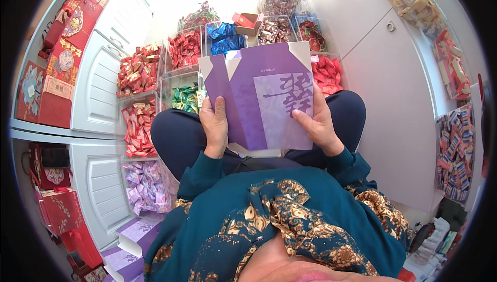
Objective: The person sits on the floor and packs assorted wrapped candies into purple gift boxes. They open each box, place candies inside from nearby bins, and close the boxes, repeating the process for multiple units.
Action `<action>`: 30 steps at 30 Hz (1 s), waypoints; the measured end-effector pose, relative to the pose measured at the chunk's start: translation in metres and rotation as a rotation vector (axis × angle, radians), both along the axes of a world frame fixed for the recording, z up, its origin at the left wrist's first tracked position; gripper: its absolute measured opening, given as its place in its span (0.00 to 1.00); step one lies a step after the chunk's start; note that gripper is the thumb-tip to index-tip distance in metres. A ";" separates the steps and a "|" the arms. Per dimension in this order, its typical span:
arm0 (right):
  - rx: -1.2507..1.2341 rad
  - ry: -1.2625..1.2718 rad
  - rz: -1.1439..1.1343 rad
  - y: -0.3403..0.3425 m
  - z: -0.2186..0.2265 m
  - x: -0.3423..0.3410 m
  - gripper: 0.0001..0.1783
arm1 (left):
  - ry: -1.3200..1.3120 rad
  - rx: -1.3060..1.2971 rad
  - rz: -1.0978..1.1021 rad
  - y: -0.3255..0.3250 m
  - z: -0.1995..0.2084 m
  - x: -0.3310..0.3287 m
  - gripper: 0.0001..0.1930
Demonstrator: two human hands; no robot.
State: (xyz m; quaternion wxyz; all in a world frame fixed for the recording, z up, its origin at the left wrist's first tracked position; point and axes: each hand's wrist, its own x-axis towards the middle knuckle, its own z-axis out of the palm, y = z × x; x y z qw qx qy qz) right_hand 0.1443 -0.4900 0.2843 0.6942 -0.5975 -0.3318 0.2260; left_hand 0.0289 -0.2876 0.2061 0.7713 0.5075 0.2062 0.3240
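Observation:
A purple cardboard gift box (235, 111) with a pale lilac panel and dark characters is held up over my lap. White flaps stick out at its top corners, and its lower end looks open. My left hand (214, 127) is closed on the left side of the box, its fingers partly hidden behind it. On the other side my right hand (319, 124) grips the right edge, thumb lying across the lilac panel. Nearest beyond the box are clear bins of wrapped sweets: green ones (185, 99) by my left knee and red ones (327, 75) beyond the right.
More bins hold red sweets (139, 129), lilac sweets (146, 186) and blue packets (225, 38). Purple boxes (129, 256) lie at lower left. White cabinets (103, 83) carry red gift boxes (64, 64) on the left. A pale cabinet (383, 111) and bagged sweets (455, 152) flank the right.

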 end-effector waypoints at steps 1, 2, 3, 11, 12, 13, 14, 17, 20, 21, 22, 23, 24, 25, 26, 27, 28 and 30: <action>0.006 0.013 0.038 -0.004 0.001 -0.002 0.40 | -0.040 -0.025 -0.011 0.000 -0.002 -0.001 0.21; 0.015 0.162 0.049 -0.006 0.003 -0.002 0.40 | -0.044 -0.075 -0.033 -0.001 -0.003 0.001 0.21; 0.035 0.329 0.094 -0.009 0.004 0.001 0.41 | -0.028 -0.051 -0.083 -0.001 -0.003 0.002 0.21; -0.141 0.273 0.158 0.002 0.013 0.014 0.48 | -0.115 0.264 -0.257 0.008 0.040 0.012 0.59; -0.130 0.235 0.184 0.009 0.011 0.011 0.52 | -0.046 0.449 -0.237 0.012 0.047 0.010 0.56; -0.153 0.316 0.177 0.010 0.011 0.007 0.54 | 0.022 0.634 -0.214 0.015 0.054 0.007 0.53; -0.065 0.286 0.114 0.017 0.010 0.011 0.54 | -0.002 0.493 -0.240 0.015 0.058 0.006 0.49; 0.073 0.249 0.064 0.020 0.011 0.015 0.56 | -0.055 0.145 -0.298 0.006 0.066 -0.007 0.41; 0.031 0.309 0.096 0.017 0.013 0.016 0.39 | -0.120 -0.078 -0.286 0.001 0.069 -0.022 0.32; -0.006 0.333 0.111 0.016 0.014 0.015 0.34 | -0.158 -0.074 -0.291 0.000 0.069 -0.025 0.32; -0.021 0.283 0.115 0.015 0.014 0.014 0.27 | -0.195 -0.074 -0.292 -0.001 0.069 -0.026 0.31; -0.007 0.259 0.125 0.015 0.015 0.013 0.26 | -0.262 -0.070 -0.296 0.002 0.070 -0.028 0.31; -0.006 0.233 0.141 0.014 0.015 0.013 0.26 | -0.269 0.005 -0.244 0.002 0.069 -0.027 0.31; -0.009 0.209 0.156 0.014 0.016 0.012 0.26 | -0.321 0.048 -0.272 0.006 0.069 -0.026 0.30; -0.016 0.104 0.175 0.014 0.016 0.013 0.31 | -0.377 0.096 -0.315 0.011 0.070 -0.024 0.30; 0.027 0.093 0.228 0.015 0.016 0.014 0.31 | -0.433 0.143 -0.360 0.015 0.070 -0.023 0.30; 0.058 0.081 0.280 0.016 0.015 0.016 0.32 | -0.429 0.195 -0.415 0.018 0.071 -0.023 0.29; 0.179 -0.027 0.333 0.020 0.012 0.018 0.36 | -0.312 0.196 -0.459 0.023 0.074 -0.024 0.29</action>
